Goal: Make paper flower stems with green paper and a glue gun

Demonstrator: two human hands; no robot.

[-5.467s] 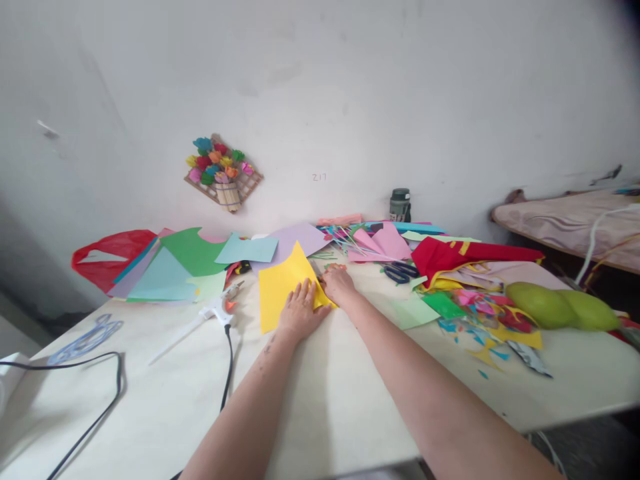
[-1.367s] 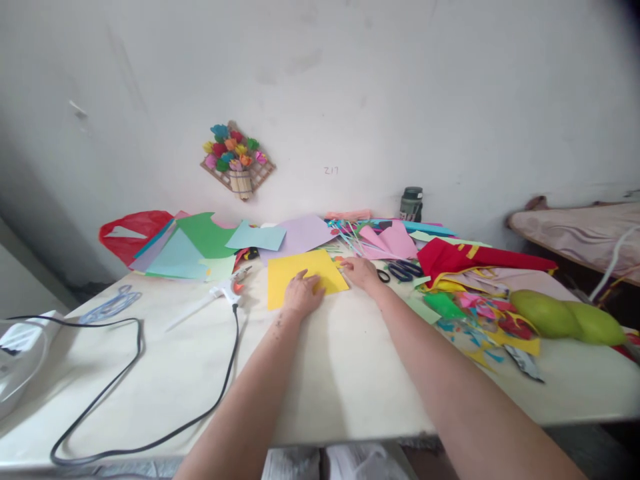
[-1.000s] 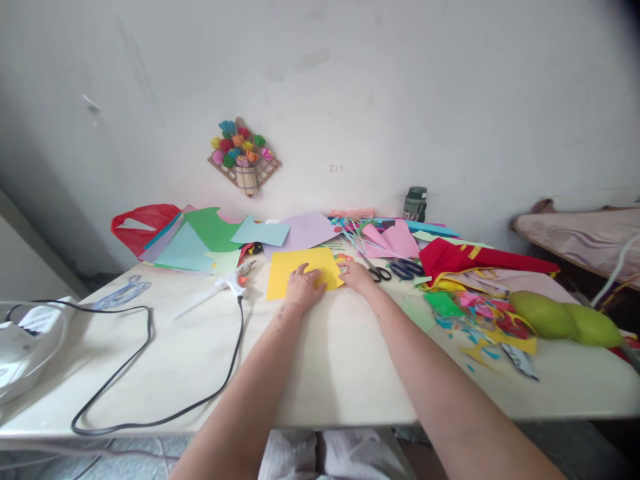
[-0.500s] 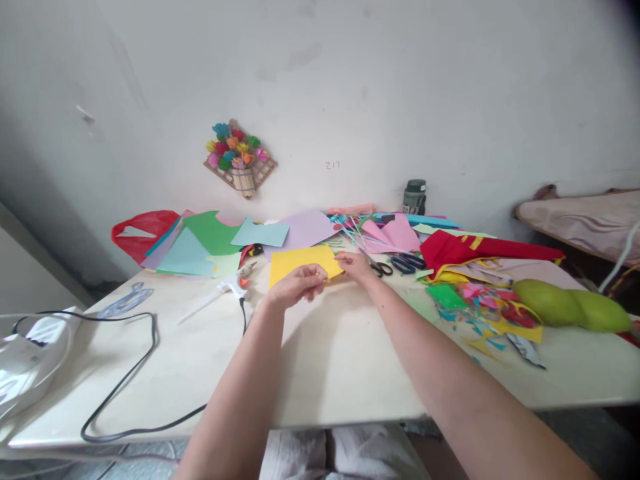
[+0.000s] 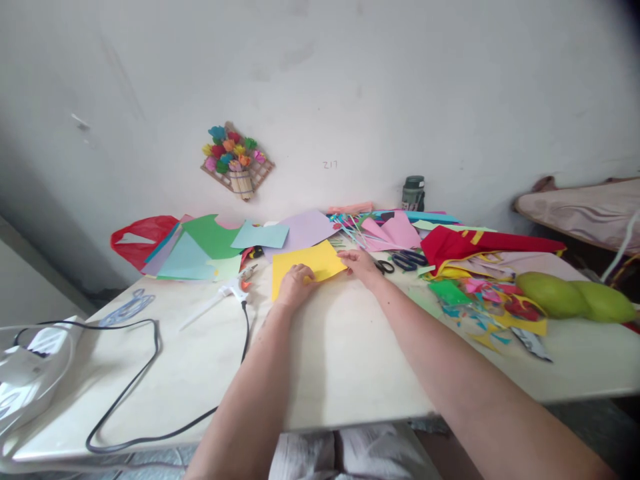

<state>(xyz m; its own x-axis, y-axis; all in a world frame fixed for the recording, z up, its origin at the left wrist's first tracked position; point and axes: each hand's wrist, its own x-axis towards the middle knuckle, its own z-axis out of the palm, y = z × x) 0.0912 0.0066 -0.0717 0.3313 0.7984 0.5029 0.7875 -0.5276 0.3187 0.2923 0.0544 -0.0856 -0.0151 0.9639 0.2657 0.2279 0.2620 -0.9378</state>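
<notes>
A sheet of yellow paper lies on the table in front of me. My left hand is over its lower edge, fingers bent and pressed onto the sheet; the thumb side is partly hidden. With thumb and fingers closed, my right hand grips the paper's right edge. Black-handled scissors lie just right of that hand, beside a second, dark blue-handled pair of scissors. To the left of the paper is a white hot glue gun with an orange trigger.
Coloured paper sheets spread along the wall. A black cord crosses the table's left side near a white power strip. Paper scraps, green fruit-like objects, red cloth and a dark bottle are on the right.
My left hand has come down from above the yellow paper onto its lower edge. The right hand keeps its grip on the right edge; the sheet has turned slightly.
</notes>
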